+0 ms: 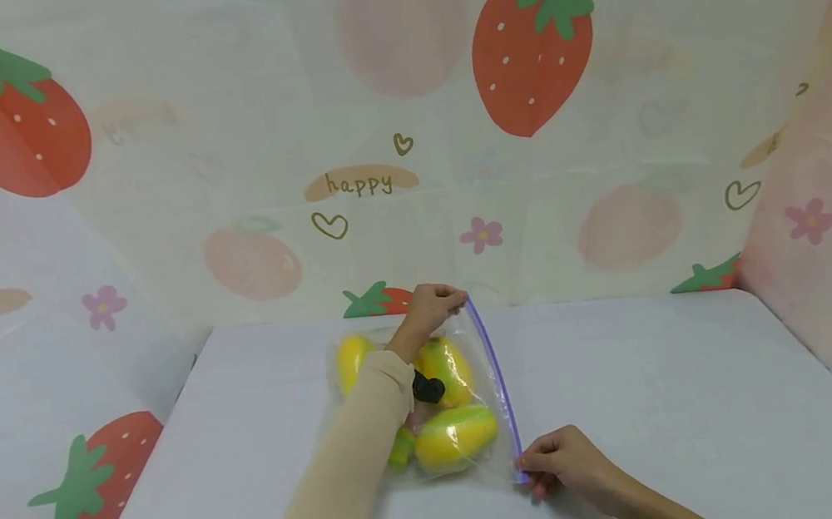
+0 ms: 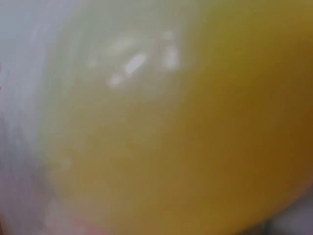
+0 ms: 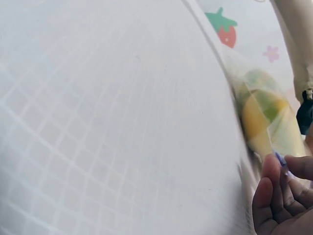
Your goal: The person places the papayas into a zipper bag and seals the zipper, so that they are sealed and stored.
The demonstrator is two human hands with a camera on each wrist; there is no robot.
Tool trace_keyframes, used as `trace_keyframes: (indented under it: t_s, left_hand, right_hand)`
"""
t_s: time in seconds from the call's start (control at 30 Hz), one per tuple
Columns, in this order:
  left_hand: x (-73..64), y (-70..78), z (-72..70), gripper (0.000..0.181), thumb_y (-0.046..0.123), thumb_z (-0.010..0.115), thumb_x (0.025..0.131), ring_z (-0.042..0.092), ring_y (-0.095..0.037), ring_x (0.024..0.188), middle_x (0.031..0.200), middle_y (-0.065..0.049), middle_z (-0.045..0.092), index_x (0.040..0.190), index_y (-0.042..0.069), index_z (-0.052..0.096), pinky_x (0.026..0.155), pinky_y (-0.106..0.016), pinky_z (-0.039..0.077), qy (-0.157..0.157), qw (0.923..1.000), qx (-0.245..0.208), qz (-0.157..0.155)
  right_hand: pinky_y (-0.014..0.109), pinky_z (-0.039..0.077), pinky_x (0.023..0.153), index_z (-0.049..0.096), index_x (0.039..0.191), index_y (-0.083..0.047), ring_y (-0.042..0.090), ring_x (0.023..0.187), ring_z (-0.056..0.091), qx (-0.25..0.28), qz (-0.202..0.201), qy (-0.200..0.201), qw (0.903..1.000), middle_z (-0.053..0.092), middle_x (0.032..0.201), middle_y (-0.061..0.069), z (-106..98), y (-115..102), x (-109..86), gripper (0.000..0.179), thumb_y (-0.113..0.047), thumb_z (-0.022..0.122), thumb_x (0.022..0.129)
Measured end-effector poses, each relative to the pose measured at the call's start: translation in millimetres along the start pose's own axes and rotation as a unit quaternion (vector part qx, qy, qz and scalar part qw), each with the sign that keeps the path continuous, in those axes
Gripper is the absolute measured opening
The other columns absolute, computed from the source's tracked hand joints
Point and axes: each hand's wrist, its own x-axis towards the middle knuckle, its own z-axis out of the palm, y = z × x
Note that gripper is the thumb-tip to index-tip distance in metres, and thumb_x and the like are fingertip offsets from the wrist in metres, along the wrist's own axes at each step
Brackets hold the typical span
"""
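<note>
A clear zip bag (image 1: pixel 505 418) with a purple zip strip lies on the table, holding several yellow-green mangoes (image 1: pixel 456 438). My left hand (image 1: pixel 431 306) pinches the far end of the zip strip, its forearm reaching across the bag and hiding part of the fruit. At the near end of the strip, my right hand (image 1: pixel 563 461) pinches the bag's corner between thumb and fingers. In the right wrist view the purple strip end (image 3: pixel 279 159) shows between thumb and fingertips. One mango (image 2: pixel 195 137) behind the plastic fills the left wrist view, blurred.
The white table (image 1: pixel 661 378) extends on both sides of the bag. Behind and beside it hang cloths printed with strawberries (image 1: pixel 535 56), hearts and flowers. A black wrist camera (image 1: pixel 428 388) sits on the left wrist, over the bag.
</note>
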Motion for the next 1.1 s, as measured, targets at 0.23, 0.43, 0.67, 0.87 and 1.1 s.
trace_keyframes:
  t_s: [0.23,0.43,0.67,0.87,1.1]
  left_hand:
    - [-1.3,-3.1,1.8,0.024,0.022,0.065,0.093,0.06,-0.014,0.082,0.095,-0.009,0.072,0.103,0.001,0.073,0.081,-0.027,0.053,-0.007,0.9999,0.01,-0.002]
    - [-0.2,-0.8,2.6,0.026,0.024,0.065,0.094,0.063,-0.018,0.089,0.104,-0.012,0.072,0.106,0.003,0.073,0.087,-0.031,0.054,-0.01,0.9998,0.018,-0.004]
    - [-0.4,-3.5,6.3,0.027,0.024,0.063,0.095,0.062,-0.024,0.099,0.107,-0.012,0.07,0.107,0.002,0.072,0.092,-0.036,0.051,-0.016,0.9994,0.031,0.004]
    - [-2.8,-6.0,6.2,0.027,0.019,0.06,0.097,0.059,-0.031,0.117,0.12,-0.015,0.067,0.116,0.002,0.069,0.101,-0.042,0.048,-0.014,0.9971,0.073,0.017]
    - [-9.6,-4.0,3.5,0.032,0.017,0.058,0.097,0.058,-0.031,0.12,0.127,-0.015,0.063,0.125,0.002,0.063,0.104,-0.041,0.047,-0.002,0.9935,0.114,-0.003]
  right_hand:
    - [0.022,0.05,0.055,0.071,0.093,0.009,0.008,0.054,0.061,0.001,0.008,-0.007,0.9999,0.065,0.064,-0.002,0.8,1.9,-0.6,0.027,-0.017,0.067,0.088]
    - [0.023,0.049,0.054,0.072,0.091,0.008,0.009,0.053,0.06,-0.025,0.007,-0.005,0.9997,0.066,0.064,-0.001,0.3,1.1,2.4,0.027,-0.019,0.068,0.089]
    - [0.023,0.049,0.054,0.071,0.091,0.008,0.009,0.053,0.06,-0.022,0.009,-0.007,0.9997,0.066,0.065,0.0,-0.2,1.0,4.1,0.027,-0.019,0.068,0.089]
    - [0.025,0.051,0.056,0.071,0.092,0.007,0.011,0.055,0.061,-0.025,-0.002,-0.005,0.9997,0.068,0.066,0.001,-5.9,-2.5,9.6,0.027,-0.02,0.066,0.089]
    - [0.027,0.054,0.061,0.071,0.095,0.007,0.012,0.059,0.062,-0.047,-0.002,0.037,0.9982,0.068,0.068,0.001,-19.3,-11.0,20.0,0.028,-0.02,0.068,0.088]
